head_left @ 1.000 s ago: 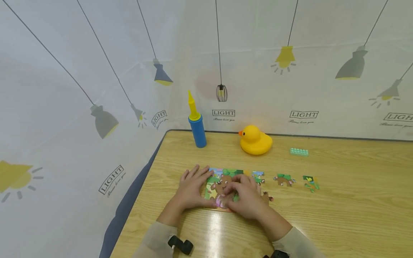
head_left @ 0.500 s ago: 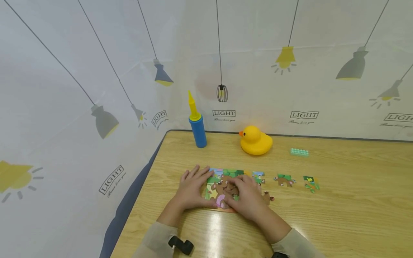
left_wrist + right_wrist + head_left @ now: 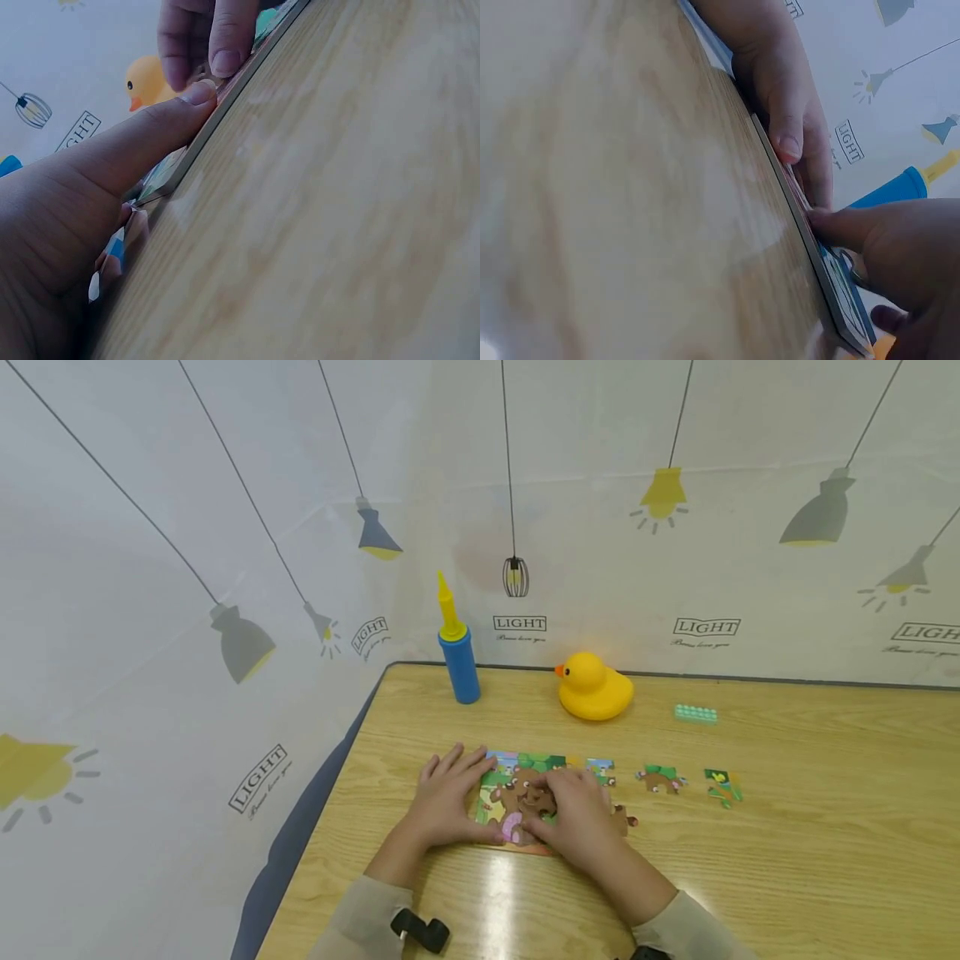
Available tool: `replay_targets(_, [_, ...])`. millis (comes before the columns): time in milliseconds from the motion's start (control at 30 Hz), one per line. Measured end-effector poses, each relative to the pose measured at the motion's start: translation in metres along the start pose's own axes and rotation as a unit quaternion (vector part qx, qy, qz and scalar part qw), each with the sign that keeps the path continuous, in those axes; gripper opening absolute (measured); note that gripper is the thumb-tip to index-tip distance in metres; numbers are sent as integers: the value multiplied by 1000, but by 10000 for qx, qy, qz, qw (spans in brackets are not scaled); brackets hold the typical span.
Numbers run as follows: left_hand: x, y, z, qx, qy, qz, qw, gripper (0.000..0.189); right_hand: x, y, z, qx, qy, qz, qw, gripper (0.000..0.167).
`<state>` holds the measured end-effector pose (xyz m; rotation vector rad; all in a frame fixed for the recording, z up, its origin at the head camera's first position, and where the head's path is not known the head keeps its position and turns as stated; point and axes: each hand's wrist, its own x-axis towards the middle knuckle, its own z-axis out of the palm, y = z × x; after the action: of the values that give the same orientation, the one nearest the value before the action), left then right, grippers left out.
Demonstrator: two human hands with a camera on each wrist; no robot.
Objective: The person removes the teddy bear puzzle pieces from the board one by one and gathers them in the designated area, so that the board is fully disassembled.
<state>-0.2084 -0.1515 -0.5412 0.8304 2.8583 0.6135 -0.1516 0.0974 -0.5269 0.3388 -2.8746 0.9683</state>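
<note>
Both your hands are at the puzzle board (image 3: 507, 802), flat on the table (image 3: 825, 827): the left hand (image 3: 447, 797) lies spread along its left side, thumb on the near edge, probably to stop it sliding. Your right hand (image 3: 581, 822) pinches a brown piece (image 3: 542, 804) between thumb and fingertips over the board, likely for fine control, while several loose pieces (image 3: 661, 779) lie to the right, apparently placed within reach.

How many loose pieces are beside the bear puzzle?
4 showing: left piece, middle piece, and right piece in a row; fourth piece nearer, partly behind the right hand, which may hide more.
</note>
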Motion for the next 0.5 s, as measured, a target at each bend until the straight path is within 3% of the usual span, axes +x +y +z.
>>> replay_targets(133, [0,0,0,-18,30,12,10000,116,0,0,3,58,270,-674,9973,55])
replay_targets(267, [-1,1,0,12,56,26,10000,115,-2,1,6,549,263,-1313,9895,63])
replay_targets(500, [0,-1,1,-6,67,10,10000,116,-5,1,9,748,210,-1153,9903,64])
